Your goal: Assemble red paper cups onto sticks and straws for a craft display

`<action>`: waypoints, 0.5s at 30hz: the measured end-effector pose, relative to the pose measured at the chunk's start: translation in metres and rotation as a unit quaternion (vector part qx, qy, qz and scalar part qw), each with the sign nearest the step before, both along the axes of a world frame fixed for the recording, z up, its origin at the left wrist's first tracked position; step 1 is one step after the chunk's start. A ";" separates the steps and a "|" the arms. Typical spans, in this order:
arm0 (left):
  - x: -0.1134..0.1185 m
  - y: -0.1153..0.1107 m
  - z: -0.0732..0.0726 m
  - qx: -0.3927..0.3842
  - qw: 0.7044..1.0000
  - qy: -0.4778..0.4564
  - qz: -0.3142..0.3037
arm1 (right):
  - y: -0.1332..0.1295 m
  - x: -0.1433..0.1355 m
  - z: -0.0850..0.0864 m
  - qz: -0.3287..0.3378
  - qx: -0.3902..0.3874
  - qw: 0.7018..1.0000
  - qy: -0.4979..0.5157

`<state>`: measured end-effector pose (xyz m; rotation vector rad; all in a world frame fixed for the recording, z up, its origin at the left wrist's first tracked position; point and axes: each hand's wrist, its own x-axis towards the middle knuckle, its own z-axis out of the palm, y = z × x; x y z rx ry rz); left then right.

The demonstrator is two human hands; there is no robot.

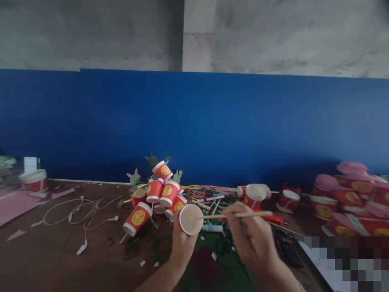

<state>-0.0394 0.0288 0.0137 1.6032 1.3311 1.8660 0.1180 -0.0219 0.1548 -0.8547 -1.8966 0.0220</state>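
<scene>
My left hand (184, 243) is wrapped round a paper cup (191, 227), its open white mouth tilted toward me. A thin wooden stick (243, 215) is pinched in my right hand (251, 235), lying nearly level, with its tip inside the cup's opening. Just behind my left hand is a pile of red paper cups (170, 193) with yellow round emblems, some with grey-green animal-shaped cutouts. A small white and blue tube (212, 228) lies between my hands.
Earphones (81, 248) with a tangled cable lie on the brown table (60, 267) at left, near pink paper (18, 205). Coloured pipe cleaners (203, 190) and markers (209, 198) lie behind my hands. More red cups (352, 198) with pink discs stand at right, before a blue wall panel.
</scene>
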 end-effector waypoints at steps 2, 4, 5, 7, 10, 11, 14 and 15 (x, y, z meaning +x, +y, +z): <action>0.000 -0.001 0.002 -0.001 1.000 0.000 -0.005 | 0.006 -0.005 -0.009 0.056 -0.026 0.996 -0.060; 0.000 -0.001 0.001 0.001 1.000 -0.006 -0.006 | 0.013 -0.007 -0.016 0.079 -0.048 0.993 -0.080; 0.001 0.000 0.000 0.002 1.000 -0.010 -0.007 | 0.016 -0.008 -0.018 0.083 -0.054 0.992 -0.081; 0.001 0.000 -0.001 0.000 1.000 -0.013 -0.012 | 0.020 -0.008 -0.021 0.086 -0.059 0.992 -0.077; 0.002 -0.001 0.000 -0.008 0.999 -0.016 -0.027 | 0.022 -0.009 -0.023 0.084 -0.059 0.991 -0.080; 0.002 -0.001 0.000 -0.012 0.999 -0.017 -0.031 | 0.022 -0.009 -0.023 0.083 -0.058 0.991 -0.084; 0.002 -0.001 0.001 -0.017 0.999 -0.022 -0.034 | 0.021 -0.010 -0.023 0.081 -0.055 0.991 -0.087; 0.002 -0.001 0.001 -0.015 0.999 -0.023 -0.031 | 0.021 -0.010 -0.023 0.080 -0.055 0.992 -0.086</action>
